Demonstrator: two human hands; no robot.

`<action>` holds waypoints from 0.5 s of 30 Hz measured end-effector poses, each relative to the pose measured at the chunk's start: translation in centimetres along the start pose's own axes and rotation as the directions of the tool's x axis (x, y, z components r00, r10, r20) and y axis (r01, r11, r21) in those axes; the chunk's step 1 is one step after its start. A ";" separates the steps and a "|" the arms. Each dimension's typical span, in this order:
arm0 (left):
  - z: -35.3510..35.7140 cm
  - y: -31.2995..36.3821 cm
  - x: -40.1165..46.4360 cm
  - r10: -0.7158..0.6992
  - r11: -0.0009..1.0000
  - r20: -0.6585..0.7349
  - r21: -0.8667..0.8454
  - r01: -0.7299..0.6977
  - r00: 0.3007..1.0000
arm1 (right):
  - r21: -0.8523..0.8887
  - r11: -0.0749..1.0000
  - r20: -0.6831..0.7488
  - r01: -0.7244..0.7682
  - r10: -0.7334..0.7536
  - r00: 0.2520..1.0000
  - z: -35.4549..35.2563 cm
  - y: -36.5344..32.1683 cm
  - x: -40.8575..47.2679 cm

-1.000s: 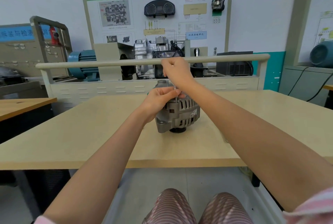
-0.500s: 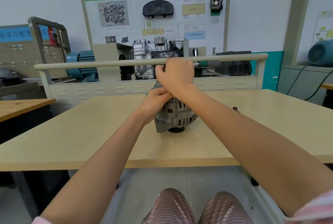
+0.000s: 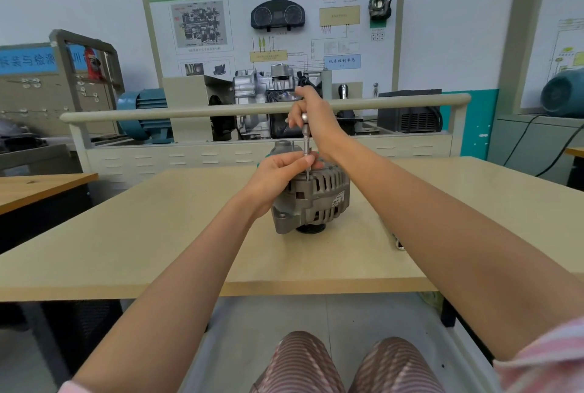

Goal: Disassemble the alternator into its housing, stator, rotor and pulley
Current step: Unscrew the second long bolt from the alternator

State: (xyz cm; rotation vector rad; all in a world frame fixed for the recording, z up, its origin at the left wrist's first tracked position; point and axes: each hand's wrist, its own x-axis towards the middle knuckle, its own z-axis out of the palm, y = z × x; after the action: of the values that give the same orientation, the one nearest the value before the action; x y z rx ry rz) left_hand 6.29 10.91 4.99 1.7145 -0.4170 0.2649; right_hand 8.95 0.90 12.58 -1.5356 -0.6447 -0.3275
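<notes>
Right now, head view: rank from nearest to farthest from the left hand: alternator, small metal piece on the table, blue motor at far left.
1. alternator: directly under the left hand, touching.
2. small metal piece: on the table, to the right, beside the right forearm.
3. blue motor: behind the rail, far left.

Right hand lifted; driver exposed.

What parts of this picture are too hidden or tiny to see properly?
All in the head view:
- Top of the alternator: the left hand covers it, so the fastener is not visible.
- Tip of the metal tool: hidden by the left fingers.
- Tool's upper end: hidden inside the right hand.
- Pulley: mostly under the housing.
- Small metal thing on the table: cut off by the right forearm.
</notes>
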 end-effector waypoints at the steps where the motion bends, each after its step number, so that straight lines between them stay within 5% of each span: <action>1: 0.0 0.0 0.0 0.010 1.000 0.000 -0.007 -0.010 1.000 | -0.048 0.999 -0.006 0.013 -0.013 1.000 0.1 0.1 -0.1; 4: -0.1 -0.1 -0.1 0.045 0.999 -0.003 -0.021 -0.045 0.999 | -0.361 0.915 -0.039 0.182 -0.209 0.977 0.7 0.5 -0.9; 7: 0.0 -0.3 -0.1 0.060 0.998 -0.046 -0.002 -0.060 0.997 | -0.839 0.488 -0.007 0.242 -0.453 0.891 1.0 0.8 -1.5; 10: 0.2 -0.3 0.1 0.065 0.998 -0.077 0.013 -0.064 0.995 | -0.982 0.174 -0.009 0.071 -0.419 0.908 0.9 0.5 -1.6; 13: 0.3 -0.2 0.1 0.075 0.997 -0.063 -0.009 -0.075 0.995 | -0.990 0.105 0.052 0.098 -0.374 0.926 0.7 0.2 -1.3; 15: 0.2 0.0 0.0 0.065 0.998 -0.052 -0.023 -0.066 0.997 | -0.974 0.152 0.104 0.170 -0.369 0.923 0.6 0.1 -0.9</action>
State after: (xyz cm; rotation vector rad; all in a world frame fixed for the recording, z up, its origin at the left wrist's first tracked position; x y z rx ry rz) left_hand 6.27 10.69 4.90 1.6683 -0.4371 0.3492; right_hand 8.20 1.28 11.92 -2.5984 -0.5807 -1.3835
